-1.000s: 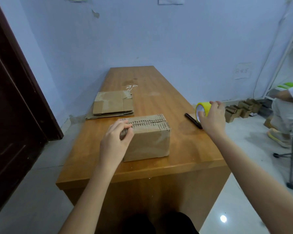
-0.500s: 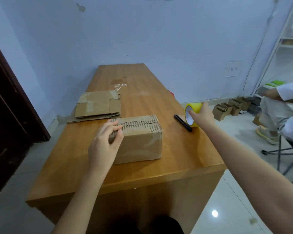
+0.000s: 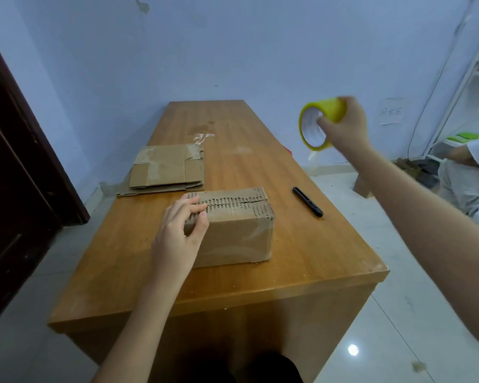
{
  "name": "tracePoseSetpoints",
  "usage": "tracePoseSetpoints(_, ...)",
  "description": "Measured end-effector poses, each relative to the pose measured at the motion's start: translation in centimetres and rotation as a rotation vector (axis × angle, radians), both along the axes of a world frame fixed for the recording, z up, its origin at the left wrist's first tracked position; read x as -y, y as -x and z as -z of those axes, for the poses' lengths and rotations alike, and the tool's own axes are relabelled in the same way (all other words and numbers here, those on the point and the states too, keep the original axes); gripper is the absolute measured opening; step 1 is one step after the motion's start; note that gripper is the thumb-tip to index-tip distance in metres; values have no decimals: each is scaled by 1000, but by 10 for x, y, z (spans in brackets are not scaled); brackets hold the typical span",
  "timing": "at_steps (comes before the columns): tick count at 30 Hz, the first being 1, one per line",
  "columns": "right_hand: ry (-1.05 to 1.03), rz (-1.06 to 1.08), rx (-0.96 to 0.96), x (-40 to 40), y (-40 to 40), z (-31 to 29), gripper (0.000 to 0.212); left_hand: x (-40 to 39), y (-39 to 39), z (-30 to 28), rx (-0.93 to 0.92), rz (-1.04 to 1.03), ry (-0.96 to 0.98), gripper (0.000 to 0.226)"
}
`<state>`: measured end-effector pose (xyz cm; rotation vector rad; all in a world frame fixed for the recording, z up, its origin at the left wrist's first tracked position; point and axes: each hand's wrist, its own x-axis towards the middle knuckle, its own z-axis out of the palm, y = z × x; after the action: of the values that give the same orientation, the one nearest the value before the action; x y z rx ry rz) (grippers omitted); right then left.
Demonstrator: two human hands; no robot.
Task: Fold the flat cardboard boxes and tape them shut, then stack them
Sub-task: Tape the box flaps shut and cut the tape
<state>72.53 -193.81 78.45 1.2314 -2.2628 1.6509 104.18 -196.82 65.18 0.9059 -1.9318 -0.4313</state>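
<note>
Folded cardboard box [image 3: 233, 228] sits on the wooden table [image 3: 260, 167], near the front edge, long side facing the person. Top flaps are closed, seam running lengthwise, corrugated edges showing; no tape visible across the seam.

Left hand [image 3: 180, 233] is on the box's left end: fingers laid over the top flap at the seam, thumb against the front face, gripping that corner lightly.

Right hand [image 3: 343, 125] is raised off the table, out to the right and well apart from the box, fingers curled around a yellow tape roll [image 3: 320, 121]. The roll's open core faces the camera. A short clear tail of tape hangs from its lower edge. Roll and hand are slightly motion-blurred.

The two hands are far apart, one low on the box, one up in the air.

Black marker [image 3: 307, 201] lies on the table just right of the box, not touching it.

Stack of flat cardboard boxes [image 3: 165, 170] lies on the table's left side behind the folded box, its lowest sheet overhanging the left edge. Crumpled clear tape scrap [image 3: 202, 137] lies just behind the stack.

Another person [image 3: 470, 172] sits at the far right, partly cut off by the frame.
</note>
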Motion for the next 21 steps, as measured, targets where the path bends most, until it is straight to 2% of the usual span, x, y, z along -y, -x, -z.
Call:
tracePoseSetpoints(4,112,-204,98,-7,-27,-38,38,-4,2,-1,-22,21,-44,36)
tracePoseSetpoints(7,191,-373,189,-13,-63,-26,23,-5,1,-3,-9,51,-86,32)
tracePoseSetpoints(13,220,-609,269,-2,-132,1,12,-5,-1,-7,-38,110,-165,27)
tracePoseSetpoints(15,236,-645,251,4,-153,6,19,-5,-2,-7,-67,143,-217,24)
tracePoseSetpoints(18,203,-610,255,11,-174,18,45,-6,-6,-10,-116,229,-319,21)
tracePoseSetpoints(21,186,-543,357,13,-183,34,43,-7,-10,-16,-126,277,-372,24)
